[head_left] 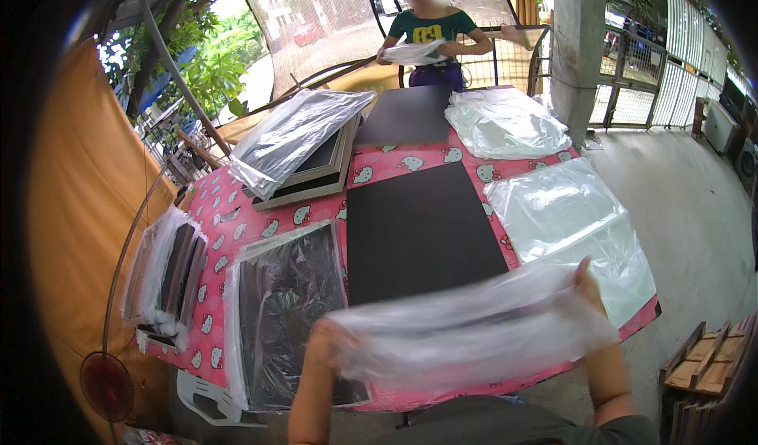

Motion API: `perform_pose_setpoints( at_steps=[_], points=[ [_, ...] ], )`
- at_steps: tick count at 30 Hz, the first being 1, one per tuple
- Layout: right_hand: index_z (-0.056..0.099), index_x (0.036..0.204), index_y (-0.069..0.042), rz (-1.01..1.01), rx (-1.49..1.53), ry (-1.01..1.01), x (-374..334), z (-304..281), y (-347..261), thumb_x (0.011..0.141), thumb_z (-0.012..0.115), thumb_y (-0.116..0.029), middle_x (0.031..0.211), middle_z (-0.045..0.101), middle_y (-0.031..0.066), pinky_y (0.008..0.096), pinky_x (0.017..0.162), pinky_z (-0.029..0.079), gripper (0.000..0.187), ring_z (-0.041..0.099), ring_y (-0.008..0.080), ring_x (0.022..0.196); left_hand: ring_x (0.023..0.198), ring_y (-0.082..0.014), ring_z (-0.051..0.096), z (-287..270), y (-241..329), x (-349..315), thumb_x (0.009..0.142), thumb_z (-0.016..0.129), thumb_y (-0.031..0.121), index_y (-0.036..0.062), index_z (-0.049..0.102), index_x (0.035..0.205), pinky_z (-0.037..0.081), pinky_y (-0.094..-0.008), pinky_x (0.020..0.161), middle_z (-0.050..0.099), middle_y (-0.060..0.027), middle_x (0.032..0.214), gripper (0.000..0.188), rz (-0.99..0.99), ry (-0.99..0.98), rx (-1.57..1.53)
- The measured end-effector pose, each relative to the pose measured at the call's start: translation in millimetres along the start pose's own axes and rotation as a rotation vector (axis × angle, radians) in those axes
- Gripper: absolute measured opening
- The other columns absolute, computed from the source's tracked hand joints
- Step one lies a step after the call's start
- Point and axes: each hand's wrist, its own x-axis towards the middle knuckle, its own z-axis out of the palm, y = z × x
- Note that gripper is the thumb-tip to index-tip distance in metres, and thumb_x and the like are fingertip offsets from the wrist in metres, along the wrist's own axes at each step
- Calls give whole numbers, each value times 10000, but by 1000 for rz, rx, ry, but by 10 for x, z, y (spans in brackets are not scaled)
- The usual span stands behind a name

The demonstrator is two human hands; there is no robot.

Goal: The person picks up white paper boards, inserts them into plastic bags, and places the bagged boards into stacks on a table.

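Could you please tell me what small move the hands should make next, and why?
Probably spread the clear plastic open: the left hand and right hand hold it stretched between them, and the nearest uncovered black panel lies just beyond it.

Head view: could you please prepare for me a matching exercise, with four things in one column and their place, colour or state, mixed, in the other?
1. clear plastic bag
2. nearer bare black board
3. tablecloth
4. curtain

A. pink with white figures
B. orange, hanging on the left
C. held between left hand and right hand
D. lying flat near the centre

Pairs: 1-C, 2-D, 3-A, 4-B
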Motion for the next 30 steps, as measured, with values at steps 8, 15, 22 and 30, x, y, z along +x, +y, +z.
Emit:
perform_pose_setpoints(
  at_steps=[8,15,22,30],
  points=[
    [599,835,6,179,71,380,-61,337,984,583,577,1,686,592,58,263,560,433,253,544,128,636,748,-129,551,559,-792,205,837,552,132,57,542,877,461,-278,697,581,-45,849,86,185,649,-677],
    [558,944,30,94,-214,753,275,893,857,603,517,-1,876,600,197,354,759,443,344,584,313,853,781,-117,510,247,-1123,262,839,547,152,-24,562,924,417,-248,706,580,-64,940,195,201,1238,53],
    [573,965,30,176,-619,775,198,1057,721,648,546,-68,934,563,216,397,799,431,333,560,348,859,780,-125,531,566,-828,198,791,608,189,-29,574,788,416,-265,722,616,-156,810,221,75,1199,264],
    [606,870,42,184,-48,563,104,681,460,627,537,-54,779,592,162,321,663,447,270,594,248,743,709,-123,534,452,-577,-65,789,605,127,-31,565,805,421,-252,647,594,-80,778,164,92,1089,91]
  ],
)
